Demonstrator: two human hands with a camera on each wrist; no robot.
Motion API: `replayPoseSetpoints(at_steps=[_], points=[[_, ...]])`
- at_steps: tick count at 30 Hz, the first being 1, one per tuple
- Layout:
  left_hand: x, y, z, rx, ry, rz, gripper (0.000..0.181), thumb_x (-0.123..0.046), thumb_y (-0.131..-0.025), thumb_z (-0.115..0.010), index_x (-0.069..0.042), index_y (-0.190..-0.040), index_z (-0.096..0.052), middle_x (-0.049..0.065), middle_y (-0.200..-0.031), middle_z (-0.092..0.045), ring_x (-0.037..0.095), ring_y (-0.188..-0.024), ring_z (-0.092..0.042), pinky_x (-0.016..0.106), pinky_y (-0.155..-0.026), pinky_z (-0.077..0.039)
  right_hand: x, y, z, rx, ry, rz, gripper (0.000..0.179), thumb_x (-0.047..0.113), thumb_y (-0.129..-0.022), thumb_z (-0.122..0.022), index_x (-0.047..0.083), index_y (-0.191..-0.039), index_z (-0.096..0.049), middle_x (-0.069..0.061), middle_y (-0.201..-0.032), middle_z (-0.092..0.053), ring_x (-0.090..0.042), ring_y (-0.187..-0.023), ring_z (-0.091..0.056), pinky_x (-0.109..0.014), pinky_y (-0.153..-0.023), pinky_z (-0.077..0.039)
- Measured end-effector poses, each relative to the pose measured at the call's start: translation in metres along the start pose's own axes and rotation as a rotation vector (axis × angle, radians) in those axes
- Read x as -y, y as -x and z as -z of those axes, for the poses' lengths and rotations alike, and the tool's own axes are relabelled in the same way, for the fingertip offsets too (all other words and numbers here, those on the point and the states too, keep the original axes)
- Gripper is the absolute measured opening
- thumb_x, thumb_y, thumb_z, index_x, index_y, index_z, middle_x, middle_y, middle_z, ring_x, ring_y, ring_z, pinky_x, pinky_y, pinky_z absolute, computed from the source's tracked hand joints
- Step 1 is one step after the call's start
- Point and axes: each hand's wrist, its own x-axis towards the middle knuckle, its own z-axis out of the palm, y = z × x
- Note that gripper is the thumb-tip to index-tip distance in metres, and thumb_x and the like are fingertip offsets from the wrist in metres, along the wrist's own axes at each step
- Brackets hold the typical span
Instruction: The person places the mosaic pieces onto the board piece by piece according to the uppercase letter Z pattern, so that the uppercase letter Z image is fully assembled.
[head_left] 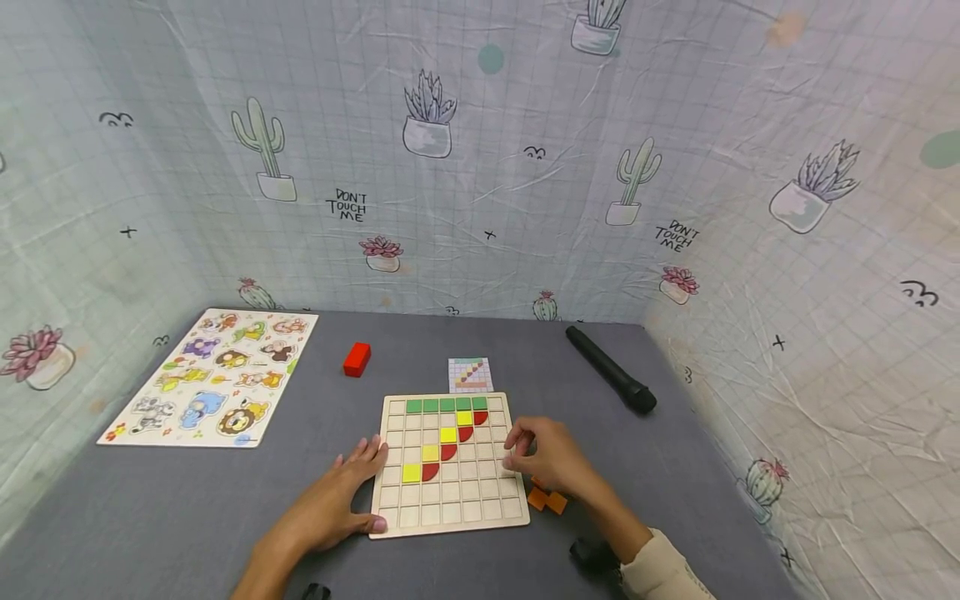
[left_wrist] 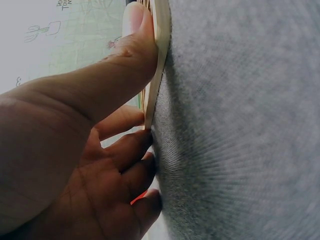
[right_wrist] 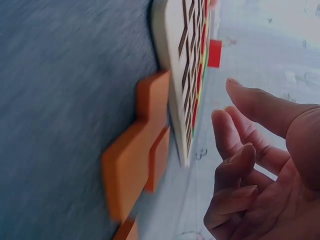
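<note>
A light wooden grid board (head_left: 472,492) lies on the grey table. It carries a row of green squares (head_left: 447,405) along its far side and a diagonal of yellow squares (head_left: 411,473) beside red quarter-round pieces (head_left: 430,472). My left hand (head_left: 337,496) rests at the board's left side, fingertips touching the edge and thumb on the near corner. Above the board's right edge, my right hand (head_left: 551,454) has thumb and fingertips apart with nothing between them, as the right wrist view shows. Below it, several orange tiles (right_wrist: 132,162) lie beside the board.
A pattern card (head_left: 471,376) lies just beyond the board, and a red block (head_left: 357,359) sits to its left. On the far left is an animal sticker sheet (head_left: 225,375). A black microphone-shaped object (head_left: 611,371) lies at the right. Printed cloth (head_left: 487,208) walls surround the table.
</note>
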Motion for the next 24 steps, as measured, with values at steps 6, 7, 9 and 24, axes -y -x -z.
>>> replayPoseSetpoints(at_steps=[6, 7, 9, 24], points=[[0.001, 0.000, 0.000, 0.002, -0.003, 0.000, 0.108, -0.029, -0.073, -0.096, -0.003, -0.162, -0.042, 0.019, -0.174, -0.031, 0.044, -0.164, -0.020, 0.070, -0.130, -0.016, -0.013, 0.009, 0.010, -0.012, 0.032, -0.055, 0.021, 0.016, -0.084, -0.091, 0.015, -0.094, -0.073, 0.003, -0.082, -0.066, -0.014, -0.072, -0.057, -0.026, -0.057, -0.049], [0.001, 0.000, 0.000, 0.002, -0.003, 0.000, 0.107, -0.029, -0.073, -0.096, -0.003, -0.162, -0.042, 0.019, -0.174, -0.031, 0.044, -0.164, -0.020, 0.069, -0.130, -0.016, -0.015, 0.010, 0.011, -0.012, 0.039, -0.063, 0.022, 0.016, -0.083, -0.092, 0.016, -0.094, -0.073, 0.003, -0.083, -0.067, -0.014, -0.073, -0.057, -0.026, -0.059, -0.049], [0.001, 0.000, 0.000, 0.001, -0.002, -0.001, 0.107, -0.029, -0.073, -0.096, -0.004, -0.162, -0.042, 0.019, -0.174, -0.031, 0.043, -0.164, -0.020, 0.069, -0.131, -0.016, -0.019, 0.012, 0.013, -0.015, 0.063, -0.061, 0.023, 0.016, -0.081, -0.093, 0.018, -0.093, -0.074, 0.003, -0.084, -0.068, -0.013, -0.075, -0.058, -0.026, -0.063, -0.049], [-0.001, 0.002, 0.002, -0.007, -0.008, -0.026, 0.108, -0.031, -0.072, -0.096, -0.001, -0.161, -0.043, 0.021, -0.173, -0.032, 0.044, -0.163, -0.022, 0.070, -0.130, -0.019, -0.033, 0.023, 0.019, 0.015, 0.161, -0.036, 0.025, 0.016, -0.075, -0.097, 0.021, -0.087, -0.075, 0.005, -0.078, -0.067, -0.008, -0.071, -0.056, -0.024, -0.067, -0.047]])
